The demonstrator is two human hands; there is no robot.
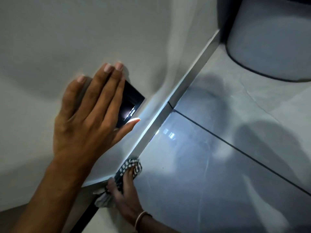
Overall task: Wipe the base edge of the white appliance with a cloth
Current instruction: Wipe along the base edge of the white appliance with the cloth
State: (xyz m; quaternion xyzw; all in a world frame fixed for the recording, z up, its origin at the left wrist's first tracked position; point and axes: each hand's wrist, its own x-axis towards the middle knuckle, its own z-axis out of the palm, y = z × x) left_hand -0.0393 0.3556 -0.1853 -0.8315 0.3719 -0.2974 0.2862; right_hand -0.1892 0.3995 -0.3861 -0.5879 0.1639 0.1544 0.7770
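Two hands are at work on the white appliance (50, 39). Nearest, the right hand (125, 194), a band at its wrist, is closed around a bunched checked cloth (129, 169) and presses it against the appliance's base edge (161, 111) where it meets the glossy tiled floor (218, 165). Above it, the left hand (89, 115) lies open and flat on the appliance's white face, fingers spread, partly covering a dark rectangular panel (133, 98). Farther off, a pale round container (272, 39) stands on the floor beside the appliance.
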